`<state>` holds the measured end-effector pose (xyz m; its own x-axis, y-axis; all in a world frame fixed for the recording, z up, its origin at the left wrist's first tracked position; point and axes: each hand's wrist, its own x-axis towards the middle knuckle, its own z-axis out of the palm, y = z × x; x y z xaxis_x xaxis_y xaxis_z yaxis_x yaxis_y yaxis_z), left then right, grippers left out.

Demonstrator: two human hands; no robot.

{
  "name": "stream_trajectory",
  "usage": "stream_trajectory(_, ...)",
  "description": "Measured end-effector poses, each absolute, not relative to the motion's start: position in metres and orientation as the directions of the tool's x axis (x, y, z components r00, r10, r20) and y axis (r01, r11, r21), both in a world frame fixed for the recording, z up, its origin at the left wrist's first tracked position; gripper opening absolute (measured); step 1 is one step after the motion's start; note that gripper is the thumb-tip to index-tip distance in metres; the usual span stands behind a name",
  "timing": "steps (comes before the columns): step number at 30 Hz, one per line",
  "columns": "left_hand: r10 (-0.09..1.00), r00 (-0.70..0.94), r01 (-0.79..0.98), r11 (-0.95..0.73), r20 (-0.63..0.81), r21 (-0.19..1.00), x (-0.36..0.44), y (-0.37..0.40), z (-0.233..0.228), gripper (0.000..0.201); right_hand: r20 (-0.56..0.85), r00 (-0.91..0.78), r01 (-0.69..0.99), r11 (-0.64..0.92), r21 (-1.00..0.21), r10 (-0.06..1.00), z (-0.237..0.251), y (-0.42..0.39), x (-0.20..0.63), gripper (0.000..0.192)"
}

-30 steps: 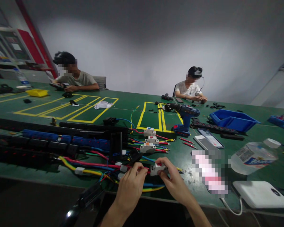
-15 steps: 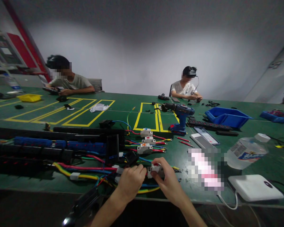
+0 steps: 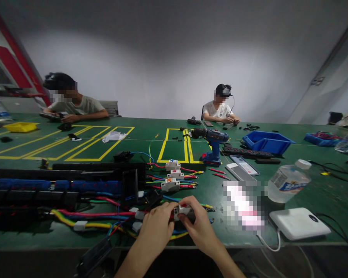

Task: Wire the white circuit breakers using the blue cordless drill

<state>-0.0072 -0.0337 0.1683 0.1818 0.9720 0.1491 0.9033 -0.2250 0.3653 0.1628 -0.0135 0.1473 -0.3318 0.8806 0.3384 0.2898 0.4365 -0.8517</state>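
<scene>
A small white circuit breaker (image 3: 183,211) with a red part on top is gripped between the thumb and fingers of my right hand (image 3: 197,222), low over the front of the table. My left hand (image 3: 159,221) is closed at the breaker's left end, its fingers around a red wire (image 3: 171,217) that is mostly hidden. Under and around both hands run thick yellow-green cable (image 3: 101,225), red cable (image 3: 104,213) and blue wires. Just behind lie more wired circuit breakers (image 3: 170,184) in a row, with lugged wire ends pointing right.
Black and blue power strips (image 3: 95,187) fill the left. A blue cordless drill (image 3: 213,143), phones (image 3: 240,172), a bottle (image 3: 288,183), a white power bank (image 3: 300,224) and a blue bin (image 3: 266,143) stand at right. Two people (image 3: 78,104) (image 3: 219,110) sit across the table.
The view has turned slightly right, so things appear shifted left. My left hand has come closer to the breaker, its fingers now against it. My right hand still holds the breaker.
</scene>
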Motion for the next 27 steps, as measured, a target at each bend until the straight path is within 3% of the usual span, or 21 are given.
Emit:
stream_trajectory(4,0.966,0.194,0.848,-0.252,0.17,0.465,-0.008,-0.035,0.167,0.036,0.352,-0.331,0.267,0.445,-0.855,0.876,0.148,-0.014,0.163,0.028)
stream_trajectory(10,0.954,0.156,0.85,-0.262,0.257,0.457,-0.006,-0.035,0.152,0.036,0.39,-0.297,0.266,0.468,-0.843,0.872,0.151,-0.016,0.162,0.038)
stream_trajectory(15,0.918,0.171,0.845,-0.323,0.358,0.425,-0.005,-0.037,0.138,0.04,0.424,-0.111,0.295,0.437,-0.849,0.899,0.146,-0.013,0.166,0.014)
stream_trajectory(19,0.895,0.153,0.845,-0.338,0.419,0.415,-0.005,-0.037,0.131,0.042,0.431,0.017,0.317,0.404,-0.858,0.902,0.141,-0.007,0.17,0.015)
stream_trajectory(27,0.866,0.128,0.837,-0.356,0.483,0.416,-0.008,-0.039,0.119,0.044,0.423,0.035,0.356,0.384,-0.852,0.906,0.143,0.0,0.172,0.022)
